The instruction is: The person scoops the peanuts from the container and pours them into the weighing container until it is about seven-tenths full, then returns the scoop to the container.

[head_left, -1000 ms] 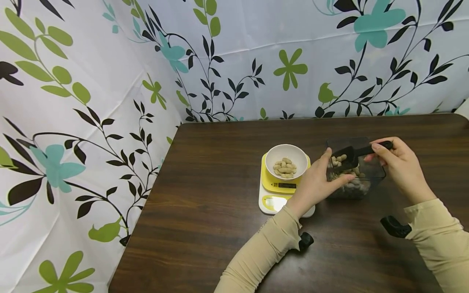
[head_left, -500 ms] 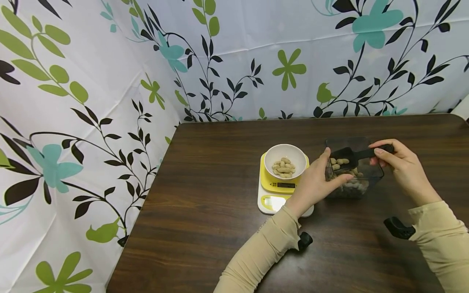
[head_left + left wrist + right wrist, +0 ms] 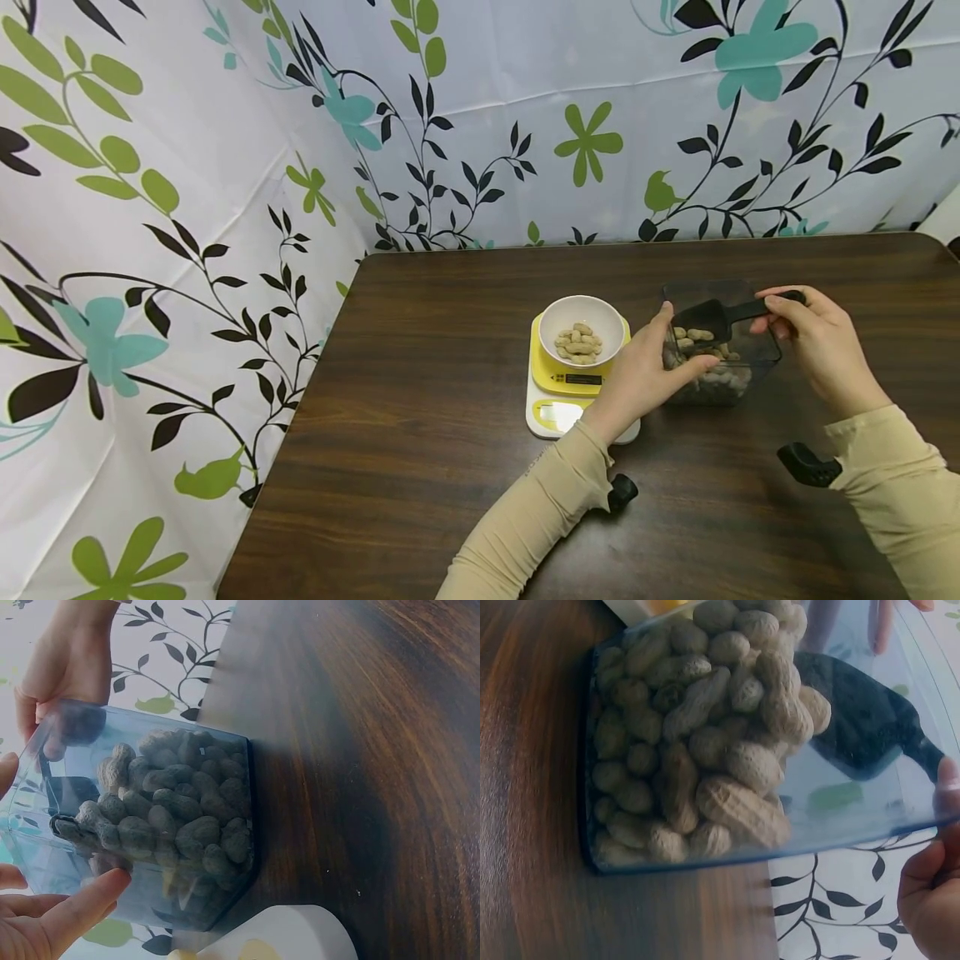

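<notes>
My left hand grips the near left side of a clear plastic container, the thumb along its front wall. Whole shell peanuts fill its lower part. The right hand pinches the handle of a black scoop, whose blade is inside the container, over the nuts at the left. Left of the container stands a yellow and white kitchen scale bearing a white bowl with a small heap of peanuts. The left hand and wrist overlap the scale's right edge in the head view.
Everything stands on a dark wood table. A white curtain printed with leaves and flowers hangs behind it and along the left. Black mounts jut from both sleeves near the wrists.
The scoop's blade has shifted slightly within the container, still over the peanuts. The left hand keeps its hold, and the bowl on the scale looks the same.
</notes>
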The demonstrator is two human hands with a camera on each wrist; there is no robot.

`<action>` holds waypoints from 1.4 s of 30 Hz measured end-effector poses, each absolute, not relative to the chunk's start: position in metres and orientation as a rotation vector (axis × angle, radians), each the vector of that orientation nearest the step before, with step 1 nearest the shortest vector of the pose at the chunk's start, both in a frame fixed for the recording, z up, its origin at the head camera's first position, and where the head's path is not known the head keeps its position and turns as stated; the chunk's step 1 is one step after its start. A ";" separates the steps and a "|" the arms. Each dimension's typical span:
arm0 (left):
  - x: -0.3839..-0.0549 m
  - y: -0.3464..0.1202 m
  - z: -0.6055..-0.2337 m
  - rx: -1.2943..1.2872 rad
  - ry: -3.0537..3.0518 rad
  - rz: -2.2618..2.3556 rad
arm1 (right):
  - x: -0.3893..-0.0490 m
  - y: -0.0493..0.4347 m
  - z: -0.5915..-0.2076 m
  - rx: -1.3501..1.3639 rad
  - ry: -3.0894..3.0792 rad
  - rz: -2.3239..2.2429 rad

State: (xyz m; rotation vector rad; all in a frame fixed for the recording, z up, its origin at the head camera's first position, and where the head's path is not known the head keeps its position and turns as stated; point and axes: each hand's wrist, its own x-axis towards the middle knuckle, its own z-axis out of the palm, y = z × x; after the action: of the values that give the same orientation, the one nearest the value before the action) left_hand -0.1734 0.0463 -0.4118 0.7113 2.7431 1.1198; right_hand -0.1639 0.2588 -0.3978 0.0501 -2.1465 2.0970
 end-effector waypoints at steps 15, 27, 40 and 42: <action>-0.172 0.045 -0.412 0.697 2.694 1.163 | -0.178 0.252 -0.391 -0.161 -2.004 2.160; -0.172 0.045 -0.411 0.674 2.707 1.147 | -0.176 0.261 -0.398 0.217 -2.045 2.213; -0.173 0.046 -0.412 0.699 2.725 1.141 | -0.175 0.265 -0.405 0.160 -1.622 2.522; -0.173 0.046 -0.412 0.698 2.726 1.143 | -0.175 0.266 -0.407 0.160 -1.567 2.550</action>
State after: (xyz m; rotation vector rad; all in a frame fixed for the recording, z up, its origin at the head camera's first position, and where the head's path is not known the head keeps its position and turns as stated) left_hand -0.1734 0.0464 -0.4124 0.6976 2.7265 1.1434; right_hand -0.1746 0.2665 -0.4070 0.1597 -1.5668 2.5504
